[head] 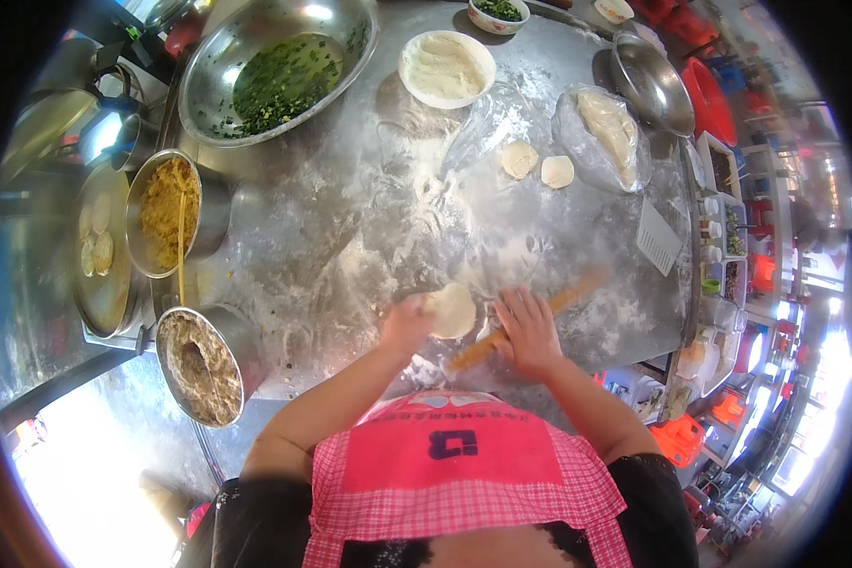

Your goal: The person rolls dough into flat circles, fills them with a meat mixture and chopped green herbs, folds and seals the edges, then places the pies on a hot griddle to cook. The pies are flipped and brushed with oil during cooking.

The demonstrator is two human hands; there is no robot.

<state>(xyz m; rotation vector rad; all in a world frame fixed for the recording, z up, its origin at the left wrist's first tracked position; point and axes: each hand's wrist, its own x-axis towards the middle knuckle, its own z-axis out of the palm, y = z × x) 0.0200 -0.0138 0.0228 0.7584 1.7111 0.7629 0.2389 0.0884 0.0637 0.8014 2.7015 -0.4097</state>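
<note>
My left hand grips the left edge of a flat, round dough wrapper just above the floured metal worktop. To its right, my right hand lies over a wooden rolling pin, which slants up to the right and is blurred at its far end. The fingers of that hand reach past the pin onto the worktop. Farther back sit two pieces of dough, a rounder one and a smaller one. Beside them a larger lump of dough rests in a clear plastic bag.
A bowl of flour and a large steel basin of chopped greens stand at the back. On the left are two steel pots of filling, one yellow, one pale brown, and a griddle. A slotted scraper lies right.
</note>
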